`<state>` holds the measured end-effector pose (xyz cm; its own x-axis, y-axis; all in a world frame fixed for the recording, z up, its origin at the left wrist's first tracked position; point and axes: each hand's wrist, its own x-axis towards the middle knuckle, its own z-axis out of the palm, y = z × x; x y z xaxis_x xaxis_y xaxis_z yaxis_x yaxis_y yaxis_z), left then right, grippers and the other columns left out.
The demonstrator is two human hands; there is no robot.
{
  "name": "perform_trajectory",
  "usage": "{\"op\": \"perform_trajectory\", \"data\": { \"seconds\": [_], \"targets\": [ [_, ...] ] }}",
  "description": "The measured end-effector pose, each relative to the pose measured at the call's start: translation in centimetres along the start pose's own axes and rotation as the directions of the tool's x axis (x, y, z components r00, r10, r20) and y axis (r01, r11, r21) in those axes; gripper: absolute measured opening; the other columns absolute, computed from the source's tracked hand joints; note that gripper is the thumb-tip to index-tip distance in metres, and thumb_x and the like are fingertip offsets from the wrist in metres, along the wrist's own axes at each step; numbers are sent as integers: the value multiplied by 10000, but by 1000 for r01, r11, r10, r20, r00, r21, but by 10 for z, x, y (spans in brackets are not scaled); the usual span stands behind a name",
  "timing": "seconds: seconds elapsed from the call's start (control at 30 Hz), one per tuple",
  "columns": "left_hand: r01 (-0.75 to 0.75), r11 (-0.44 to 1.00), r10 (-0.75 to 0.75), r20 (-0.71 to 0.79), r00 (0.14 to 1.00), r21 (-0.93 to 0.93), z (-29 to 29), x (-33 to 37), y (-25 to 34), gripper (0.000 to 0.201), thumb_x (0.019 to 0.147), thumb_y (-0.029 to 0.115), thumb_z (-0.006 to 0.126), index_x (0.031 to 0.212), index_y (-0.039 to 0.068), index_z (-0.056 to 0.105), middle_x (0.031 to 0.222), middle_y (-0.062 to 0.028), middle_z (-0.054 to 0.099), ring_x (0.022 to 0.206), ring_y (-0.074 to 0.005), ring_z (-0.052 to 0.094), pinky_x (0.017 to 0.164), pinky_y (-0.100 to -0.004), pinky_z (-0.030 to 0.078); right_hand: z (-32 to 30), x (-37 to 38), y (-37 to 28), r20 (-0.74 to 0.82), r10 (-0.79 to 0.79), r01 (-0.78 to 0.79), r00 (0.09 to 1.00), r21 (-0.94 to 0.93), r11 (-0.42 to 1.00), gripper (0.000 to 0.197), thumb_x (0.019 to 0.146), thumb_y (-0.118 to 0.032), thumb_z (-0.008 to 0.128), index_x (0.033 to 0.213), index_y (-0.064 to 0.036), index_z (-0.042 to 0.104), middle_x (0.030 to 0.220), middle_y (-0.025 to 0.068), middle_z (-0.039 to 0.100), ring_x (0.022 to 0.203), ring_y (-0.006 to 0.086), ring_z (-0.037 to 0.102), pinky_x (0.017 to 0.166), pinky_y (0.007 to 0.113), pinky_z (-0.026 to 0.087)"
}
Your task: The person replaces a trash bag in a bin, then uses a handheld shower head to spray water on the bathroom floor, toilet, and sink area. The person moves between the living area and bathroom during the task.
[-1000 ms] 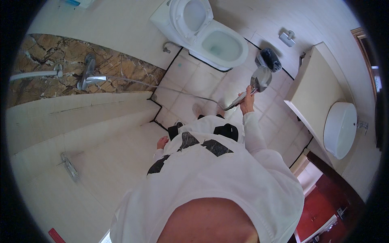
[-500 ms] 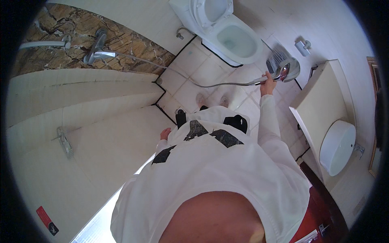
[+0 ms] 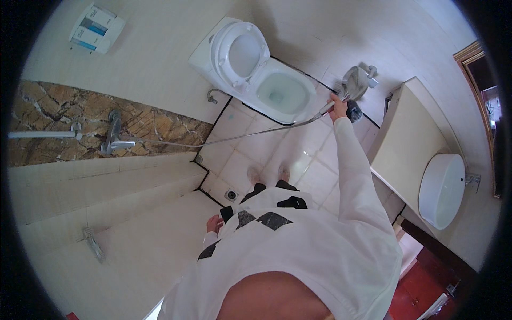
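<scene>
My right hand (image 3: 337, 108) is closed around the handle of a handheld shower head (image 3: 352, 82), with the arm stretched far forward. Its round chrome head is raised beside the far right wall, overlapping a small wall holder (image 3: 372, 80). From the handle, a metal hose (image 3: 234, 139) runs left in a shallow sag to a chrome mixer tap (image 3: 112, 135) on a brown marble strip. My left hand (image 3: 214, 224) hangs low at my left side, partly behind my shirt, fingers loosely apart with nothing visible in them. Just below my right hand is a dark object (image 3: 353, 111) of unclear kind.
A white toilet (image 3: 285, 96) with its lid up stands ahead. To the right are a beige counter (image 3: 408, 133) and a round white basin (image 3: 441, 189). A floor drain (image 3: 231, 195) lies near my feet. A dispenser (image 3: 97, 28) hangs at the upper left.
My view has turned to the right and tilted up. My right hand has carried the shower head forward toward the wall holder, and the head is turned differently. The hose hangs straighter.
</scene>
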<state>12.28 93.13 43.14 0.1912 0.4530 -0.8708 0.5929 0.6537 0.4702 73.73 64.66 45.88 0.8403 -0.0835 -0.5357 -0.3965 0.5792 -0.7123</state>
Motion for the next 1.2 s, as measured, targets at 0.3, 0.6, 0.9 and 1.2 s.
{"op": "perform_trajectory", "data": {
  "seconds": [0.3, 0.6, 0.9, 1.2],
  "targets": [
    [8, 987, -10, -14, 1000, -159, 23, -54, 13, 309, 758, 322, 521, 971, 99, 518, 796, -56, 543, 633, -150, 500, 502, -256, 379, 61, 15, -6, 136, -5, 23, 991, -132, 991, 397, 631, 20, 617, 940, -82, 389, 722, 57, 486, 522, 170, 494, 443, 286, 436],
    [21, 999, -25, -171, 985, -26, 56, -90, -18, 284, 772, 293, 538, 938, 63, 527, 732, -66, 562, 558, -127, 505, 432, -217, 380, 49, -6, 70, 302, 237, -56, 923, -503, 862, 288, 625, -44, 638, 838, -46, 444, 651, 59, 503, 444, 151, 465, 339, 265, 341],
    [89, 990, -110, -203, 973, -109, 68, -110, -61, 334, 791, 260, 505, 1057, 61, 480, 827, -95, 550, 579, -187, 540, 533, -289, 445, 57, -73, 143, 351, 395, -131, 849, -584, 801, 292, 621, -40, 655, 795, -73, 422, 606, 37, 462, 456, 146, 470, 376, 237, 368],
    [148, 937, -184, -85, 979, -317, 46, -109, -110, 328, 805, 243, 492, 1078, 69, 444, 844, -103, 530, 586, -217, 554, 538, -317, 460, 42, -102, 184, 263, 294, -147, 919, -463, 874, 282, 628, -2, 621, 827, -69, 433, 686, 38, 474, 527, 137, 465, 438, 253, 390]
  ]
}}
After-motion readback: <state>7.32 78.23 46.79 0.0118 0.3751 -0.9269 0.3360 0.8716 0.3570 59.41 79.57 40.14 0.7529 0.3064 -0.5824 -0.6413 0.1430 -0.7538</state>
